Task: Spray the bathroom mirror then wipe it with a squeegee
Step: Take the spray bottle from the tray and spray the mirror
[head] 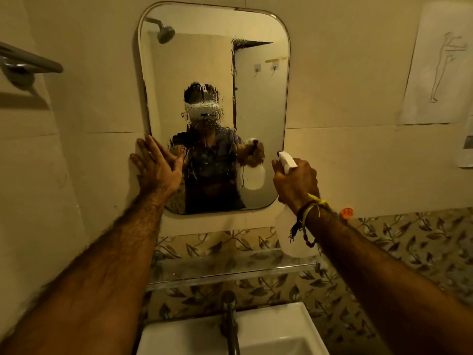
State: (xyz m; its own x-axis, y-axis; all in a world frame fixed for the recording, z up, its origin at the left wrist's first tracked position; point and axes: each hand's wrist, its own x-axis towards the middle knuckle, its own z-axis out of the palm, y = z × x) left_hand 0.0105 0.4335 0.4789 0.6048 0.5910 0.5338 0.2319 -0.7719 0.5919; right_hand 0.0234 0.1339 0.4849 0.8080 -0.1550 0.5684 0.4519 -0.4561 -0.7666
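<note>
A rounded rectangular mirror (258, 98) hangs on the cream wall, wet with droplets and runs across its middle and lower left. My left hand (156, 167) lies flat, fingers apart, against the mirror's lower left edge and the wall. My right hand (297, 184) grips a translucent white spray bottle (288, 161) at the mirror's lower right corner, nozzle pointing at the glass; the bottle's body (291, 239) hangs below my wrist. No squeegee is in view.
A glass shelf (230, 267) runs under the mirror, above a tap (229, 319) and white basin (276, 326). A towel rail (28, 64) juts out at the upper left. A paper drawing (435, 62) is stuck on the right wall.
</note>
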